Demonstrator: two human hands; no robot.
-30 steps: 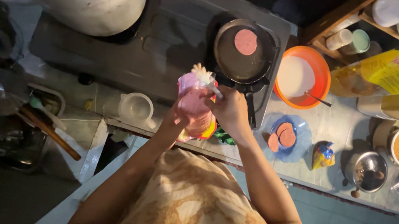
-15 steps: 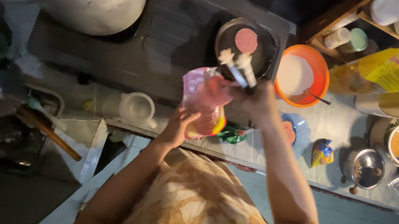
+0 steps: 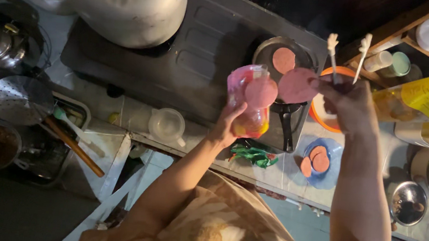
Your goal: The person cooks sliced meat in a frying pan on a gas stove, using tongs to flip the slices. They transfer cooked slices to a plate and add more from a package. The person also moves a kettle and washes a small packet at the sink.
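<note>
Right hand (image 3: 345, 99) has lifted since the earlier frame, now up over the frying pan (image 3: 284, 64), chopsticks (image 3: 347, 57) clenched, pink meat slice (image 3: 296, 85) pinched below. Left hand (image 3: 229, 124) grasps the pink packet (image 3: 250, 100), just left of the pan. Slice lies flat, between packet and right grip.

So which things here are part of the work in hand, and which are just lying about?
In use:
- left hand holding the pink meat packet
- right hand holding a pink slice with chopsticks
- frying pan with one slice in it
- blue plate of slices

Lying about:
- big kettle
- plastic cup
- skimmer
- yellow bottle
- orange bowl
</note>
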